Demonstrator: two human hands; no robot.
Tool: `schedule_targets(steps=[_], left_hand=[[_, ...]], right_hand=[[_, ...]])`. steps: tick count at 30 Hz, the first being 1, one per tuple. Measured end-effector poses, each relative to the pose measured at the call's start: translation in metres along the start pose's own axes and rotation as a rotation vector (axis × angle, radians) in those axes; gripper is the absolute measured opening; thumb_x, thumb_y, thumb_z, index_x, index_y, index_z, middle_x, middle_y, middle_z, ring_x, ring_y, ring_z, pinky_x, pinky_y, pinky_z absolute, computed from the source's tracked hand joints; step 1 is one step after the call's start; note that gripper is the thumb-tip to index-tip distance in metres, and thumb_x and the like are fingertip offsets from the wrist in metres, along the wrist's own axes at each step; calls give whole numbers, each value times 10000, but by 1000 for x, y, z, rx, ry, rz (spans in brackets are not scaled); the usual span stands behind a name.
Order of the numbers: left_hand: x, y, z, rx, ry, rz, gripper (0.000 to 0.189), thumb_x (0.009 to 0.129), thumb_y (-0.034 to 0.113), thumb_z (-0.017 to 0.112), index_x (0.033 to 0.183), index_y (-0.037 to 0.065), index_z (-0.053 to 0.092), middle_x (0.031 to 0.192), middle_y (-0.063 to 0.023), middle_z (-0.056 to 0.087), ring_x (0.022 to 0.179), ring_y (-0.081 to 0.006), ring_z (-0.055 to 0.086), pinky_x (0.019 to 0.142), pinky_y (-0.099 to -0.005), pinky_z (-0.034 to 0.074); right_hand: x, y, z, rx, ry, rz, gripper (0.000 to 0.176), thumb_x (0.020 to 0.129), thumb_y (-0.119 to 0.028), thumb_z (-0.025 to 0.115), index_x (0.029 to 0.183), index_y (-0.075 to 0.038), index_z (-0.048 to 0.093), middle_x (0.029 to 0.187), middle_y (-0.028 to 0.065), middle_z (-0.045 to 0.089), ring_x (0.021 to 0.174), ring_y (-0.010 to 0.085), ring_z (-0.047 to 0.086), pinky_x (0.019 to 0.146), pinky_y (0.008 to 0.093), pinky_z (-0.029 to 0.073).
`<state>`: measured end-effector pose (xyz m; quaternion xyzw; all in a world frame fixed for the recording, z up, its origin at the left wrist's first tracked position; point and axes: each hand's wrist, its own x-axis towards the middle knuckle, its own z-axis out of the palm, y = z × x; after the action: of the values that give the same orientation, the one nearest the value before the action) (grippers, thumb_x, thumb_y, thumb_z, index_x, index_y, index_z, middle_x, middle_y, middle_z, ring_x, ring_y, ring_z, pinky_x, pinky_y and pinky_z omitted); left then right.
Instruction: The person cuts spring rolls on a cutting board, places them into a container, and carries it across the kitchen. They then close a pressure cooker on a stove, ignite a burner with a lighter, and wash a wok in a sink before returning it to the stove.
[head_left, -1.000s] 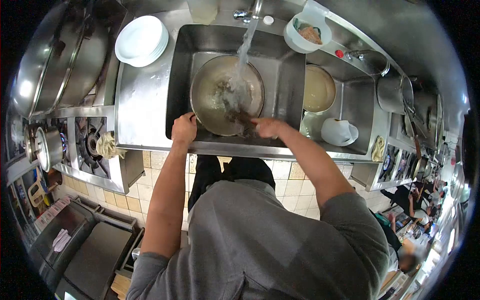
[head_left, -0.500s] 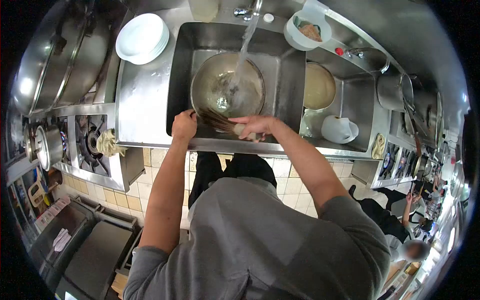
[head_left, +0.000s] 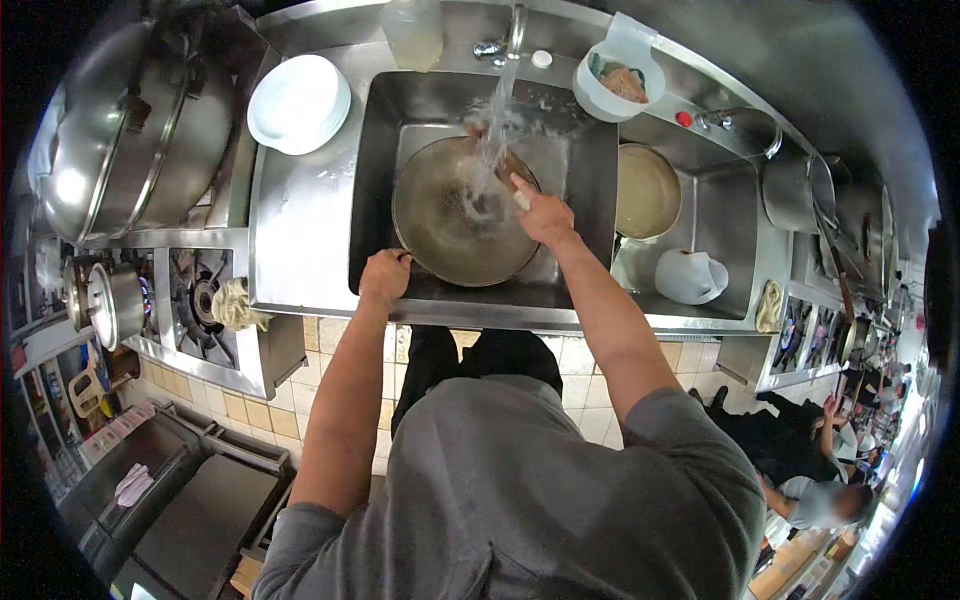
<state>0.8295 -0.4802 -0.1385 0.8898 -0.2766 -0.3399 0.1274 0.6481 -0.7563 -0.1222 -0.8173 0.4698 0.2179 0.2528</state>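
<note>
A wide round metal pan (head_left: 440, 240) lies in the left basin of the steel sink, with water from the faucet (head_left: 517, 35) splashing into it. My left hand (head_left: 386, 275) is closed on the pan's near-left rim. In my right hand (head_left: 545, 214) is the pale handle of a brush (head_left: 507, 165); its brown bristles are at the pan's far-right side, partly hidden by the stream of water.
White plates (head_left: 299, 105) are stacked on the left counter (head_left: 300, 220). Right basin: a round pan (head_left: 648, 195) and a white plastic container (head_left: 691, 277). A white tub (head_left: 620, 85) stands behind. Burners flank the sink. Other people are at far right.
My right hand and the brush have moved from the pan's near edge to its far-right side, under the water. My left hand still holds the rim. The view has shifted slightly.
</note>
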Motion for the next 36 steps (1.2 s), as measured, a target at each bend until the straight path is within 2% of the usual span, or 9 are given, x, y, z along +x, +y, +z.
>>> schedule_targets(steps=[2, 7, 11, 14, 19, 23, 25, 30, 36], left_hand=[[0, 3, -3, 12, -2, 10, 318, 959, 311, 573, 1172, 119, 711, 1135, -201, 688, 1089, -384, 644, 963, -447, 517], [-4, 10, -11, 1, -69, -82, 339, 961, 340, 561, 1188, 130, 703, 1165, -189, 681, 1110, -384, 634, 966, -456, 510], [-6, 9, -14, 55, -93, -111, 341, 971, 352, 530, 1183, 147, 702, 1175, -180, 679, 1114, -388, 630, 966, -472, 504], [7, -6, -10, 75, -99, -94, 351, 971, 367, 523, 1191, 158, 699, 1182, -179, 677, 1122, -384, 628, 972, -473, 502], [-3, 9, -20, 152, -89, -132, 352, 978, 382, 512, 1227, 205, 687, 1187, -145, 687, 1123, -365, 638, 953, -463, 520], [3, 10, -21, 110, -103, -135, 355, 979, 381, 502, 1228, 207, 686, 1190, -146, 686, 1128, -366, 636, 959, -466, 517], [3, 5, -19, 122, -130, -158, 353, 980, 375, 498, 1229, 209, 686, 1195, -145, 683, 1128, -368, 634, 961, -470, 515], [11, -2, -17, 154, -184, -109, 348, 982, 369, 496, 1226, 210, 687, 1205, -140, 678, 1124, -366, 635, 962, -473, 515], [9, -2, -15, 214, -208, -112, 348, 984, 376, 502, 1237, 219, 683, 1241, -126, 665, 1122, -355, 639, 964, -460, 518]], right_hand=[[-1, 8, 9, -124, 17, -257, 756, 918, -333, 602, 1560, -404, 209, 1401, 141, 558, 1243, 349, 567, 1021, 448, 479], [-16, 14, 83, -249, -122, -48, 758, 924, -193, 597, 1574, -120, 214, 1377, 170, 562, 1202, 317, 596, 961, 427, 515], [-77, -70, 30, 129, -620, -150, 817, 900, -163, 586, 1590, -120, 151, 1314, 271, 577, 1172, 393, 604, 938, 453, 517], [-52, -93, 71, 200, -583, -383, 827, 890, -151, 592, 1590, -141, 151, 1294, 264, 593, 1151, 384, 615, 932, 457, 518], [51, -52, 120, -172, -131, -67, 962, 880, -176, 648, 1603, -187, 14, 1398, 214, 531, 1100, 345, 620, 806, 421, 572], [-4, -52, 80, -266, -423, 33, 907, 908, -168, 611, 1596, -160, 20, 1461, 220, 473, 1111, 336, 638, 791, 435, 594], [-25, -76, 88, 544, -566, 126, 934, 903, -164, 615, 1590, -126, -18, 1515, 229, 390, 1019, 334, 650, 677, 395, 606], [-4, -164, 83, 760, -605, -189, 997, 916, -230, 628, 1580, -162, -113, 1520, 224, 348, 897, 277, 641, 580, 351, 591], [55, -156, 124, 1265, -215, 207, 1080, 905, -220, 671, 1562, -242, -185, 1411, 252, 480, 804, 228, 640, 512, 328, 544]])
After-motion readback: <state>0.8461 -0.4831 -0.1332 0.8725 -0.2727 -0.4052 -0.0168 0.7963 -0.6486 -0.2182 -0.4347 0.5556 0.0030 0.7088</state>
